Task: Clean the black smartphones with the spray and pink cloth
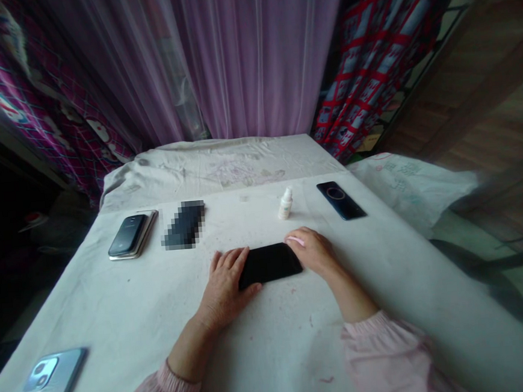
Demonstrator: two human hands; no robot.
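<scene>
A black smartphone (270,264) lies flat on the white cloth, its dark screen facing up. My left hand (225,283) grips its left end, with fingers along the far edge and the thumb at the near edge. At the phone's upper right corner, my right hand (312,251) is closed around a small pink piece (296,240). Most of that piece is hidden by the fingers, so its exact kind does not show. Just beyond the phone stands a small white spray bottle (286,204), upright and touched by neither hand.
A dark blue phone (341,200) lies at the right. Stacked phones (129,235) and a pixelated dark object (185,225) are at the left. A silver-blue phone (45,388) is at the near left. Pink crumbs dot the tablecloth (265,353). Curtains (250,58) hang behind.
</scene>
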